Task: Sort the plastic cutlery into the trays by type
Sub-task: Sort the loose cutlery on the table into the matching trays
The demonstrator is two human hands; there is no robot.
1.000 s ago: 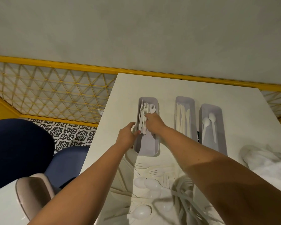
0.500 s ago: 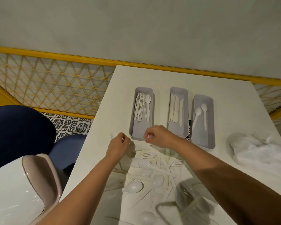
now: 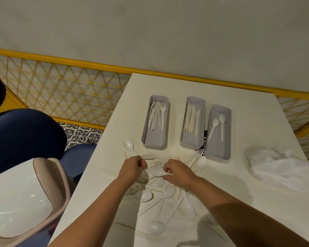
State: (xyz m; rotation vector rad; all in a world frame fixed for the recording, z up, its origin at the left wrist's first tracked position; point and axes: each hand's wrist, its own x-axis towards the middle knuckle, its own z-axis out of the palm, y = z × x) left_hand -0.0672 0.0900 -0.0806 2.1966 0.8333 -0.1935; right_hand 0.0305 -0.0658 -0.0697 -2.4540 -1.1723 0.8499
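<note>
Head view: left hand (image 3: 132, 168) and right hand (image 3: 179, 173), curled, hold unclear, have moved from fork tray (image 3: 154, 148) onto loose cutlery (image 3: 165, 194).

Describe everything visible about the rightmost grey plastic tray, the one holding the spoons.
The rightmost grey plastic tray is a narrow rectangular bin with rounded corners and low walls. It lies flat on the white table, its long side running away from the person. Inside lie two white plastic spoons, bowls at the far end, the left one slanted. The tray's near half is bare. It sits close beside the middle grey tray.
</note>
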